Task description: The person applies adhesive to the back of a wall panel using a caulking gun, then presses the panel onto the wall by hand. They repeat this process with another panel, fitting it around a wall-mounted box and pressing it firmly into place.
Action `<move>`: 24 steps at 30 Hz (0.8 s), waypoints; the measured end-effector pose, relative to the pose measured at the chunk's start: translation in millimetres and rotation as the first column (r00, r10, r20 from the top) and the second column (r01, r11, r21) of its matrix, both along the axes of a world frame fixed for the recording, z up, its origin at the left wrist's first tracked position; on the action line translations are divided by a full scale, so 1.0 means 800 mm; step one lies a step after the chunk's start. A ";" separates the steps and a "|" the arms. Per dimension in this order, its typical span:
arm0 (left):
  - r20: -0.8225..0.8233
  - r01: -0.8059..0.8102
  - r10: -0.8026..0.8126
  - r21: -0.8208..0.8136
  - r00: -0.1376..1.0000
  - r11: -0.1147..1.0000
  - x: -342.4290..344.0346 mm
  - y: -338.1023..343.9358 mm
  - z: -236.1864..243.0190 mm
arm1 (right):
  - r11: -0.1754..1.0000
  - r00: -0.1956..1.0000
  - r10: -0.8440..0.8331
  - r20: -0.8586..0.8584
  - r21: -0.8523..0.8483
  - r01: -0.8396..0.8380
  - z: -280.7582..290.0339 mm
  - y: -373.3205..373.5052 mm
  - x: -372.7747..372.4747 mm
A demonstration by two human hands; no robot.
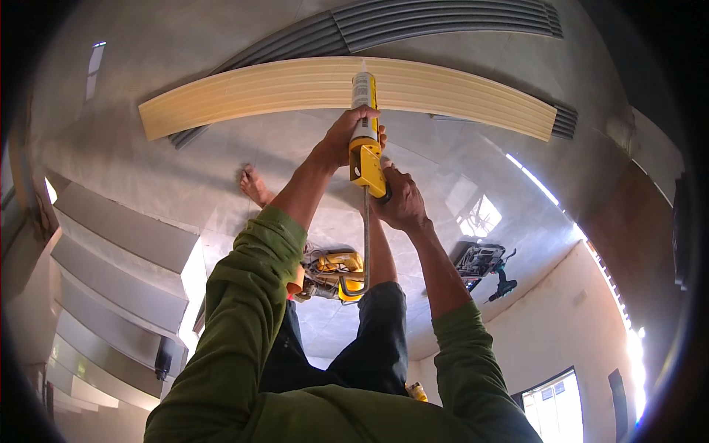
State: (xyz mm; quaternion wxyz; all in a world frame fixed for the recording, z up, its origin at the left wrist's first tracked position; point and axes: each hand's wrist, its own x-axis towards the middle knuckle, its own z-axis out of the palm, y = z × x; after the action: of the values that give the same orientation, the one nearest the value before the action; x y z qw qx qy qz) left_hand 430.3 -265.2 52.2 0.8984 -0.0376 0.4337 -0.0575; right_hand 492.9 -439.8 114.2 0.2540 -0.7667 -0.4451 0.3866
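Note:
In front of me I hold a yellow caulking gun (367,164) loaded with a white and yellow sealant tube (362,96). The nozzle points away from me, over a long cream fluted panel (295,85) that lies across the floor. My left hand (347,134) is wrapped round the tube near the gun's front. Around the handle and trigger end closes my right hand (401,198); part of the handle is hidden by its fingers. The bent metal rod (366,236) of the gun sticks back toward my body.
Dark grey fluted panels (443,22) lie beyond and partly under the cream one. Yellow power tools (336,266) sit on the floor near my legs. To the right are an opened tool case (476,262) and a green cordless drill (504,284). Steps (125,221) rise at the left.

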 end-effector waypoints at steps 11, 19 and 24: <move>0.034 0.070 -0.070 -0.005 0.997 0.998 0.044 -0.036 0.004 | 0.994 0.993 -0.101 -0.055 -0.049 0.098 0.028 -0.027 0.032; 0.009 0.168 -0.167 -0.063 0.986 0.984 0.032 -0.084 0.017 | 0.967 0.981 -0.169 -0.094 -0.210 0.147 0.042 -0.081 0.006; 0.040 0.158 -0.156 -0.052 0.987 0.986 0.014 -0.098 0.035 | 0.976 0.976 -0.161 -0.149 -0.169 0.135 0.050 -0.094 -0.013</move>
State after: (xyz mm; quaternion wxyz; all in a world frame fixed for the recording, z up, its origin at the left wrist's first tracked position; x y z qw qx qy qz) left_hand 441.3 -343.6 80.5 0.8973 -0.0269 0.4176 -0.1405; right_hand 482.7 -515.1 154.3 0.2560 -0.7817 -0.3326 0.4613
